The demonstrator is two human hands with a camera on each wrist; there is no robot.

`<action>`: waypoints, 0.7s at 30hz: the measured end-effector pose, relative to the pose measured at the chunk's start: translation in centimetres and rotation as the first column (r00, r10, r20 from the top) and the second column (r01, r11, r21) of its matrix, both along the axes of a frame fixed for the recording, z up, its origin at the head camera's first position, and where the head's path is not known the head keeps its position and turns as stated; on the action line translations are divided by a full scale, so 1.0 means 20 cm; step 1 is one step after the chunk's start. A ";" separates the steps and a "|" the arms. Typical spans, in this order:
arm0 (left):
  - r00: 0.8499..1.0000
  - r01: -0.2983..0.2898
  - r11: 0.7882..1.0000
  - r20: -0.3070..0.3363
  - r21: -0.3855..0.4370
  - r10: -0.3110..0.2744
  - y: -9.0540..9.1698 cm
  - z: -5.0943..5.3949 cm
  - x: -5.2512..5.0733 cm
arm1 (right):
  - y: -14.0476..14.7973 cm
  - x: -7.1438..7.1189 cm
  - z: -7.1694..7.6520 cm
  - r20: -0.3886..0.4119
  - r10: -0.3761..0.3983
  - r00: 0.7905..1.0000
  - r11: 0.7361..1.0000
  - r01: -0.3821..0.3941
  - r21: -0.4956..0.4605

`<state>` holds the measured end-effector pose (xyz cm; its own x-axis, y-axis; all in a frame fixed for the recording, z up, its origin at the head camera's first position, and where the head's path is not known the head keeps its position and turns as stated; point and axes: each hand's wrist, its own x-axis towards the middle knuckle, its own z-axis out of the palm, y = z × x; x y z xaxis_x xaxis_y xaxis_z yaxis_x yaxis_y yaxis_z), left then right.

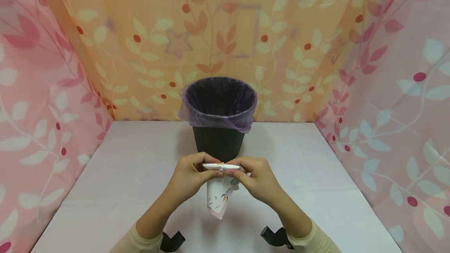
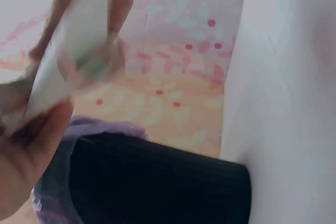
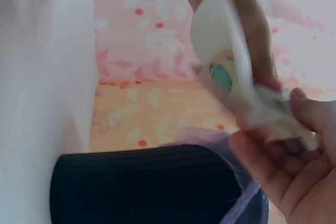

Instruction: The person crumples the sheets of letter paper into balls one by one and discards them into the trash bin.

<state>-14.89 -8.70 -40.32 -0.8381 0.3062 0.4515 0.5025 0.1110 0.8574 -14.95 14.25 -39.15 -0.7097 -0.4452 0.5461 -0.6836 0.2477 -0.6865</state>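
Observation:
Both hands meet in front of a black trash bin [image 1: 218, 139] and hold a white sheet of paper-like material [image 1: 216, 196] printed with small drawings, among them a rocket. My left hand [image 1: 188, 177] pinches its top edge between thumb and fingers from the left. From the right, my right hand [image 1: 258, 177] pinches the same edge, the thumbs nearly touching. The lower part hangs down, curled, and ends in a pinkish corner. In the right wrist view the sheet [image 3: 212, 30] is blurred and bent, with a green print on it. Whether it is a sheet or a sleeve I cannot tell.
A thin purple liner [image 1: 242, 122] covers the bin's rim and folds over the outside. The bin stands on a white tabletop [image 1: 140, 159]. Patterned cloth [image 1: 147, 61] hangs at the back and both sides. Black curved pieces [image 1: 172, 241] sit by the wrists.

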 end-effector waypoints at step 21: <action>0.905 -0.347 0.936 -0.245 0.050 0.349 0.12 -0.05 0.05 | -0.02 -0.06 -0.07 -0.394 -0.133 0.910 0.986 0.083 -0.141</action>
<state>-13.92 -6.34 -41.36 -0.7532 0.0122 0.6577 0.6275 0.3130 0.7129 -16.06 13.84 -40.54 -0.4602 -0.2925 0.8383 -0.8807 0.2696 -0.3895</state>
